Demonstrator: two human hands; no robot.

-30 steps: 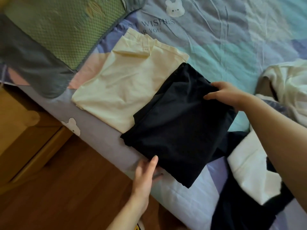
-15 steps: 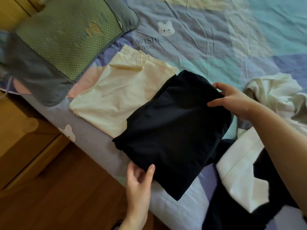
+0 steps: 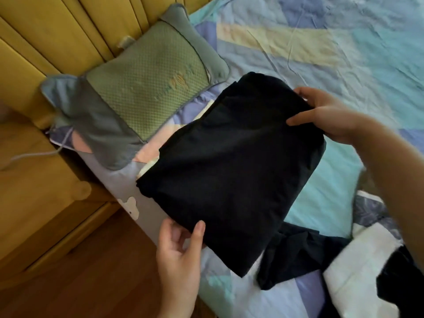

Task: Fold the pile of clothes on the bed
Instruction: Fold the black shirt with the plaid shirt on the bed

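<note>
A folded black garment fills the middle of the frame, held between both hands over the near edge of the bed. The left hand, at lower centre, pinches the garment's near edge, thumb on top and fingers curled beneath. The right hand, at centre right, grips the far corner, thumb across the top and fingers wrapped round the cloth edge. A sliver of cream garment shows at the black garment's left edge, underneath it; whether the two touch is hard to tell. A green pillow lies at upper left against a yellow wooden headboard. At lower right, unfolded clothes lie on the bed: a crumpled dark piece just beside the folded garment and a white piece further right. A wooden nightstand stands at left, with a white cable across its top, and wooden floor below.
</note>
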